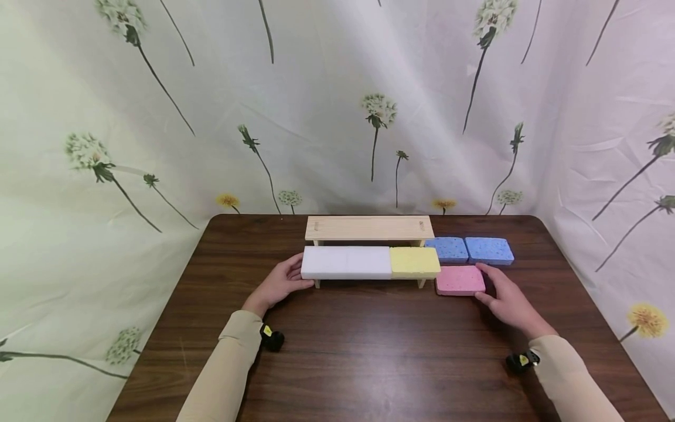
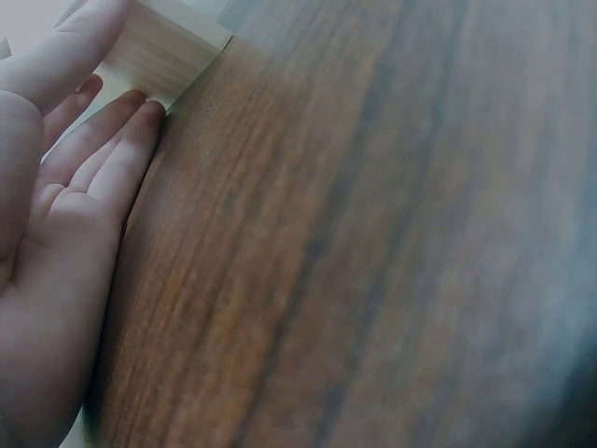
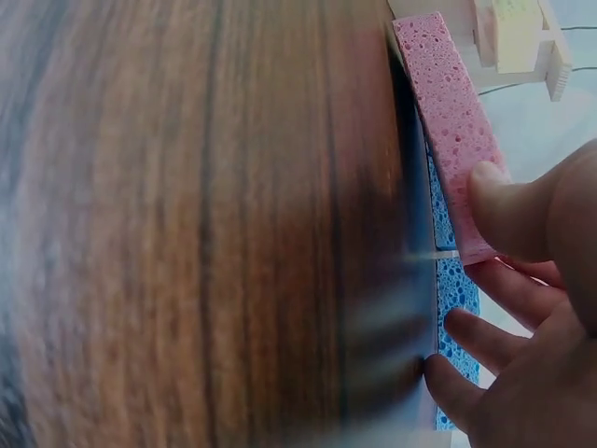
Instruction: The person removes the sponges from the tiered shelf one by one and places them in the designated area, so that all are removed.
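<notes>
Pink sponge (image 1: pixel 460 280) pinched

Right hand (image 1: pixel 508 298) is pinching its right end, nearer than the blue sponges (image 1: pixel 489 250); left hand (image 1: pixel 279 284), fingers extended, is resting at the white blocks (image 1: pixel 369 262). Grasping seems underway; lifting would be calling for level support.

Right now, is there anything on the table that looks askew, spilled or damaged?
Nothing looks spilled or damaged. Only the pink sponge seems slightly askew: in the right wrist view, its end in the right hand appears raised off the table, whereas the two blue sponges lie flat.
</notes>
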Motion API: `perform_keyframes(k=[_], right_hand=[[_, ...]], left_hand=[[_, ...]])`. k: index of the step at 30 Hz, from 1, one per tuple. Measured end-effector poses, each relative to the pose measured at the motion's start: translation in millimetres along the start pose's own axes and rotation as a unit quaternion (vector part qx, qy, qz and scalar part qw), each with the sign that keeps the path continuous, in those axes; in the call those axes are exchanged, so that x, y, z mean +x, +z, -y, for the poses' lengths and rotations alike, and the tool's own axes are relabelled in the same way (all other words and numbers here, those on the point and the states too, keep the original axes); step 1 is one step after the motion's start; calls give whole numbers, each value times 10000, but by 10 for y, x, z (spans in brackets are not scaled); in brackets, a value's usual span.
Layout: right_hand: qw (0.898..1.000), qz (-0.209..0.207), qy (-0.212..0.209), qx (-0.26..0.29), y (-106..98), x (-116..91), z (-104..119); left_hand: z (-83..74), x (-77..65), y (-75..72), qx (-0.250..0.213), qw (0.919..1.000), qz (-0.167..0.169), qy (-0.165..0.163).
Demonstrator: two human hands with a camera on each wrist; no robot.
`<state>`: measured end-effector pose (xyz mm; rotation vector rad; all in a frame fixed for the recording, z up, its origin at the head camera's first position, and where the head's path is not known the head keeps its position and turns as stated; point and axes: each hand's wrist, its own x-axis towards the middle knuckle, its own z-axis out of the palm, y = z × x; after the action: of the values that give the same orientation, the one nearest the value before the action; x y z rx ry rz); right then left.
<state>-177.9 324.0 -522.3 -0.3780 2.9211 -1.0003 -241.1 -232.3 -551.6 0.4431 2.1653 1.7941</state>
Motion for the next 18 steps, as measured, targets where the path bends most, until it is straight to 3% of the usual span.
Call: perform_keyframes(k=[7,18], right_hand=[[9991,41,34,-411,46,21,23],[9982,-24,-173,-579,81,72,31]], left_hand=[[-1,6,-3,-22,10000,2,-23],[5,0,-7,-87,10000,7,-29]])
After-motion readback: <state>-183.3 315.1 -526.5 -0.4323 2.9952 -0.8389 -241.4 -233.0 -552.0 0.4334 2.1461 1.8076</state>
